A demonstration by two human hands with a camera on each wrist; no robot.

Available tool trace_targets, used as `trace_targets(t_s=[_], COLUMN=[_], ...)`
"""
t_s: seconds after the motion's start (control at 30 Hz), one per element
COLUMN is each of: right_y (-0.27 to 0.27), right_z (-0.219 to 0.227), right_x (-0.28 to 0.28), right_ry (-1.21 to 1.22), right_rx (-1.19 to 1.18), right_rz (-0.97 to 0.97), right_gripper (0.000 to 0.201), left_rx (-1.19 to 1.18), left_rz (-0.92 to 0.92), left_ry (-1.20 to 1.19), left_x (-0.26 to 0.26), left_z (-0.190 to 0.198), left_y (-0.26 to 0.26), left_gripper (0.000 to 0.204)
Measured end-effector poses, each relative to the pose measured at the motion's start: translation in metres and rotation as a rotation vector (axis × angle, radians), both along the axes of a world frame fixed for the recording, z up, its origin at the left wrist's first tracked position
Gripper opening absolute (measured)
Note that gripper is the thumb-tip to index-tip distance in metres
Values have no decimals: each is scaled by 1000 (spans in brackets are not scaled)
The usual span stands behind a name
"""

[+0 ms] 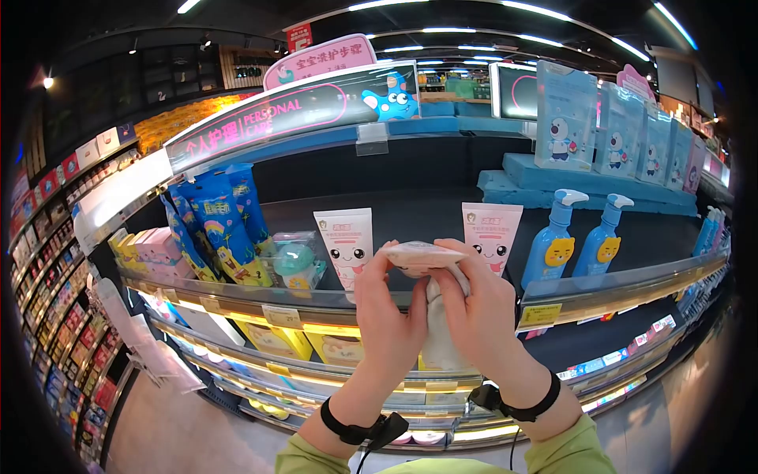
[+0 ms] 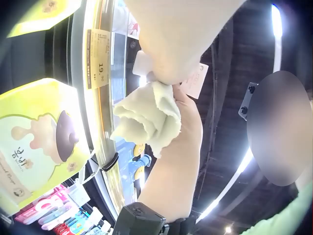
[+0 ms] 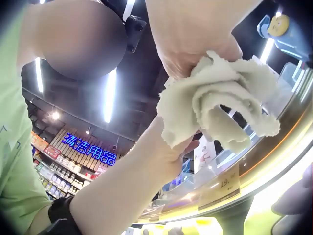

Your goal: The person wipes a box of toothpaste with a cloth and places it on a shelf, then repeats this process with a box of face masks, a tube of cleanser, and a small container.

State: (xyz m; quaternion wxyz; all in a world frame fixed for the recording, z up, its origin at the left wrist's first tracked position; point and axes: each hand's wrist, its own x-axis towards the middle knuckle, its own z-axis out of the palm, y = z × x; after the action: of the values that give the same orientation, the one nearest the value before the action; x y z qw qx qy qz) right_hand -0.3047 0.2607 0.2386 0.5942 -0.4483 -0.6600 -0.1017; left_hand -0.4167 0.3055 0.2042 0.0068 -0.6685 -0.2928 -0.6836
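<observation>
Holding a pale pink, flattened plastic squeeze tube (image 1: 424,253) up between both hands; our left hand (image 1: 388,320) grips one side with bent fingers, our right hand (image 1: 488,316) the other; thumbs sit close together underneath; neither hand is spread wide. Tube is over the front edge of the black display shelf (image 1: 410,217), between two upright pink tubes with smiling faces (image 1: 349,251) (image 1: 491,237); looks like the same product, we judge.

Crumpled off-white cloth with ragged edges (image 3: 220,95) hangs in loose folds below the tube, between our palms; can't tell which hand carries more of it.

Blue pump bottles with yellow animal-face labels (image 1: 549,253) stand off to our right; clear-wrapped teal item (image 1: 297,265) to our left.

Handling, our read: tube is light, soft-walled, gives under squeeze; smooth skin could slip, so fingertips on both side edges, light pressure, is the right hold; flat end probably stiffer, cap end the firmer grip; cloth is limp and weightless-ish, won't hold shape, best pinched at a gathered fold; nothing looks fragile, but hard squeezing would dent the tube.
</observation>
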Motion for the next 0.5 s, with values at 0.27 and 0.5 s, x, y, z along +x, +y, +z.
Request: trace_targets(t_s=[0.27, 0.5], right_y=[5, 8], right_z=[13, 19], right_x=[-2, 0], right_ry=[-20, -122], right_rx=[-318, -410], right_rz=[-153, -238], right_gripper=[21, 27], left_rx=[-91, -53], left_rz=[80, 188], left_ry=[235, 385], left_x=[-8, -9], left_z=[5, 9], left_y=[2, 1], left_gripper=[61, 61])
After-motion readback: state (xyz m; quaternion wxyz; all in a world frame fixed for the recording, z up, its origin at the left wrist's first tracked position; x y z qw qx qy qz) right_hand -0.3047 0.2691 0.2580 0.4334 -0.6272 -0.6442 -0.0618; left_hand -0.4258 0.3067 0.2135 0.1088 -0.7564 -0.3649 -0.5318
